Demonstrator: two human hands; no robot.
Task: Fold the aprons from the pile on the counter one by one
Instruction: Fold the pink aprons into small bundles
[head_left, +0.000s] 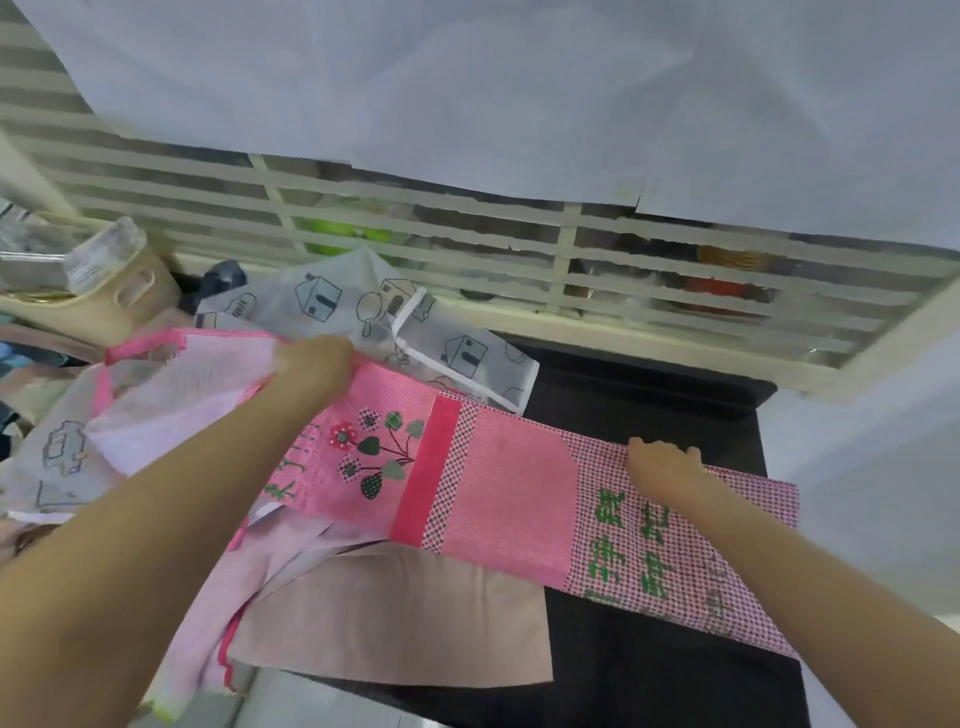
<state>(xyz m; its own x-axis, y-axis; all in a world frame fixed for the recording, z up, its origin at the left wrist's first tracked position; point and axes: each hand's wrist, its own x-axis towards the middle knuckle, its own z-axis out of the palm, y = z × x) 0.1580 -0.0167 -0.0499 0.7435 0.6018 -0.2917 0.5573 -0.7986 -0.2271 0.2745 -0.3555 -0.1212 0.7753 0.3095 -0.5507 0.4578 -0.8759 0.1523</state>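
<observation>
A pink apron (509, 488) with a flower print and green lettering lies stretched as a long strip across the dark counter (654, 395). My left hand (314, 364) grips its far edge near the bib, where pale pink fabric bunches up. At the checked end, my right hand (662, 462) has its fingers curled over the far edge. Under and behind it lies the pile: a grey apron with house drawings (457, 338), a beige cloth (395, 618) and a light pink one (218, 613).
A slatted white window grille (467, 234) runs behind the counter, with a pale curtain (519, 93) hanging above it. A beige basket (109, 296) stands at the far left. The counter's right edge (779, 519) drops off beside a white wall.
</observation>
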